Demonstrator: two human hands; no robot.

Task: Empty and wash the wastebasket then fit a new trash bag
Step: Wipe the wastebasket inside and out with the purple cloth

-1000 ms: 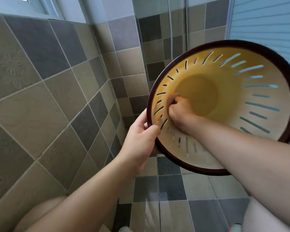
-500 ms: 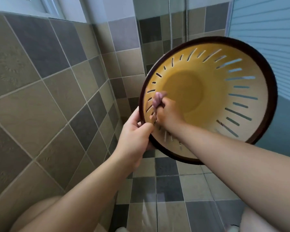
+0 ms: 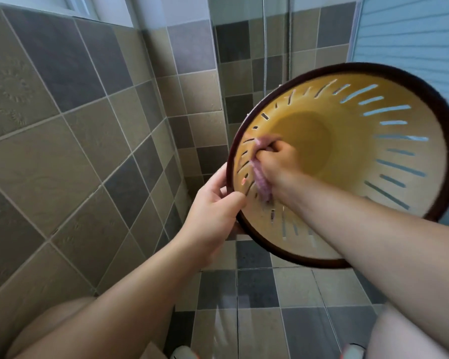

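Note:
A round yellow wastebasket (image 3: 358,161) with slotted walls and a dark brown rim is held up in the air, its mouth turned toward me. My left hand (image 3: 213,213) grips the rim at its lower left edge. My right hand (image 3: 275,164) reaches inside and is shut on a pink cloth (image 3: 261,182), pressed against the inner left wall near the slots. The cloth is blurred.
A tiled wall (image 3: 62,151) stands close on the left. The tiled floor (image 3: 257,307) lies below, with a corner of the room behind the basket. A pale blue slatted panel (image 3: 412,35) is at the right. My knees show at the bottom corners.
The basket has shifted a little right and tilted. My right hand with the pink cloth has moved along the inner left wall. My left hand keeps its hold on the rim.

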